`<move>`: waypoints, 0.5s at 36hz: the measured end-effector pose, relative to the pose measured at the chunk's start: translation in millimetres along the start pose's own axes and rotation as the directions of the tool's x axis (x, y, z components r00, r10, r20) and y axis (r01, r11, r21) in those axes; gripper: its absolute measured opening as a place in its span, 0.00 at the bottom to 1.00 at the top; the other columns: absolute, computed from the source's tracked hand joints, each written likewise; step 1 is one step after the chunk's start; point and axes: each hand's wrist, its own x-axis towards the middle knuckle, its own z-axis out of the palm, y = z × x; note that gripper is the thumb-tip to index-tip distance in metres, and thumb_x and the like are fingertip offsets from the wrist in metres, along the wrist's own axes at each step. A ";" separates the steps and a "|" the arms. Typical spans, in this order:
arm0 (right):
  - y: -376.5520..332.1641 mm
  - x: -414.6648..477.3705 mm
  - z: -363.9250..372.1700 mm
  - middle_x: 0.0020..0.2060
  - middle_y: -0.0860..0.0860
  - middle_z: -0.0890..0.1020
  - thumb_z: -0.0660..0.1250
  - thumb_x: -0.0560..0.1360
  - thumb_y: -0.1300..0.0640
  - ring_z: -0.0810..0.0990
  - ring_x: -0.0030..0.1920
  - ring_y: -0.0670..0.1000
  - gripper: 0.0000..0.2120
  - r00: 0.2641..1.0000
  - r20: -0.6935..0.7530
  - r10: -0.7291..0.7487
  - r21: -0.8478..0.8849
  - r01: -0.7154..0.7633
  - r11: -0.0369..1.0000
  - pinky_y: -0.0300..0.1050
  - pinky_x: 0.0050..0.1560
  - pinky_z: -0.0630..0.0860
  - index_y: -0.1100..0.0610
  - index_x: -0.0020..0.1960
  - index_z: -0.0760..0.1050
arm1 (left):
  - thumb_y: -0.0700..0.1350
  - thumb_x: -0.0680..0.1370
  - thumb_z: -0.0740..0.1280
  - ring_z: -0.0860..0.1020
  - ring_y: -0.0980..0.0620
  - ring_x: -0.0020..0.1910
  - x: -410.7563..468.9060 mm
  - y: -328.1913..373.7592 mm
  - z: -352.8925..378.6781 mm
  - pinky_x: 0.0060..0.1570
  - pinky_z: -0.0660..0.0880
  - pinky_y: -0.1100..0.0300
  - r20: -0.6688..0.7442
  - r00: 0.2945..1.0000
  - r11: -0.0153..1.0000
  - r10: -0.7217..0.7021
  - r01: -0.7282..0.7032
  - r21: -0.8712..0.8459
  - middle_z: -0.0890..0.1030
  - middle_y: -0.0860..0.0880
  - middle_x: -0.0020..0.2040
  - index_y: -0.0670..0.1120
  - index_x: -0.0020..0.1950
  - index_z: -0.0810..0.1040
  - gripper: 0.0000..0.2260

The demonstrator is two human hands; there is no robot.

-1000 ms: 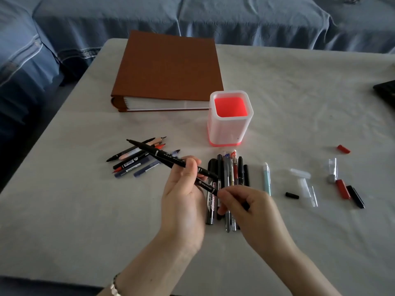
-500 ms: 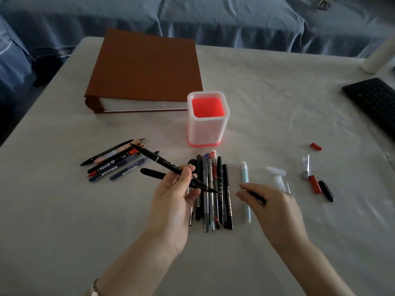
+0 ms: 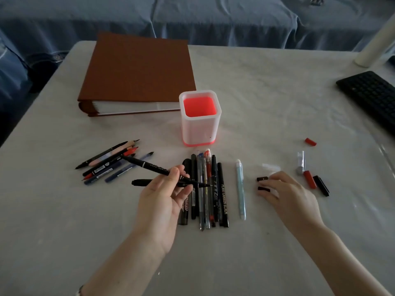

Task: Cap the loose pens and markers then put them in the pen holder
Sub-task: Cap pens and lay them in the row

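Observation:
My left hand (image 3: 162,201) grips two black pens (image 3: 147,165), one slanting up to the left and one lying lower, nearly level. My right hand (image 3: 288,195) is palm down among the loose caps and pinches a small black cap (image 3: 263,189) at its fingertips. A second black cap (image 3: 262,179) lies just above it. The white pen holder (image 3: 217,127) with a red inside stands upright at the centre. A row of pens (image 3: 213,189) lies in front of it, and a light blue pen (image 3: 240,189) lies beside them. Several more pens (image 3: 106,163) lie at the left.
A brown binder (image 3: 139,71) lies behind the holder. Loose caps lie at the right: red (image 3: 310,142), clear (image 3: 271,167), silver (image 3: 300,162), red (image 3: 310,179), black (image 3: 321,185). A black keyboard (image 3: 372,97) sits at the far right edge, a white cylinder (image 3: 376,39) behind it.
My right hand pulled a black cap away from the pen tip and moved right to the loose caps. My left hand kept both pens.

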 end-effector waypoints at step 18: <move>-74.9 -37.4 -28.0 0.29 0.36 0.79 0.70 0.69 0.62 0.63 0.21 0.45 0.12 0.991 -0.047 -0.125 0.717 0.120 0.686 0.28 0.25 0.61 0.44 0.39 0.78 | 0.41 0.76 0.63 0.79 0.56 0.32 -19.5 8.9 8.4 0.32 0.78 0.67 0.063 0.995 0.996 -0.081 0.084 -0.040 0.80 0.47 0.35 0.42 0.41 0.80 0.07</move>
